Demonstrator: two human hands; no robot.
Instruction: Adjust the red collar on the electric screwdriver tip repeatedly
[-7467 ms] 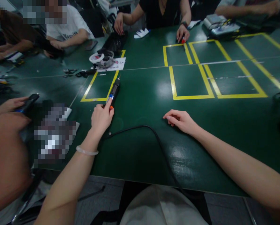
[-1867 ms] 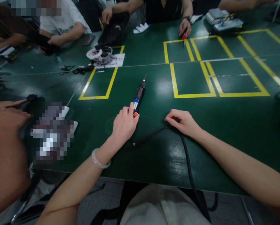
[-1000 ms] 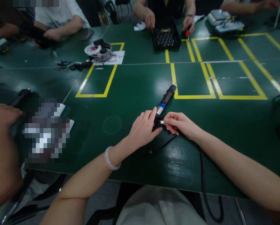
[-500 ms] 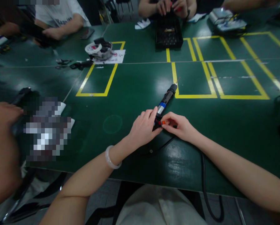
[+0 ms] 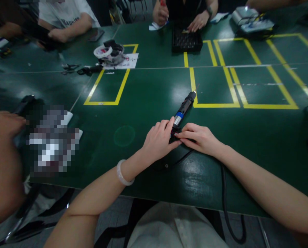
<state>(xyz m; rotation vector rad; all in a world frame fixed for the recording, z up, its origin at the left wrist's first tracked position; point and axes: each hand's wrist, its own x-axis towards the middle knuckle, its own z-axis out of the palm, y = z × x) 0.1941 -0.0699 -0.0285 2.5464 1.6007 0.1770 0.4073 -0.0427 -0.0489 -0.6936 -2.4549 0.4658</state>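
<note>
A slim black tool (image 5: 185,107) with a blue band and a silver section lies slanted on the green table, its thin tip pointing up and right. My left hand (image 5: 158,139) is wrapped round its lower end. Close against that end, the fingers of my right hand (image 5: 200,138) are pinched together at a dark part with a bit of red. Whatever the right fingertips hold is hidden. A black cable (image 5: 185,157) runs on the table beneath the right hand.
Yellow tape (image 5: 215,105) marks boxes on the table. Beyond stand a black tray (image 5: 187,44) with a person's hands over it, a tape roll (image 5: 103,51) on paper, and a grey device (image 5: 257,26). Another person's arm (image 5: 4,165) is at the left.
The orange-red piece at my right fingertips is now mostly out of sight, and those fingers are pressed closer to the tool. Across the table, a person's hands have moved apart, one onto the tray.
</note>
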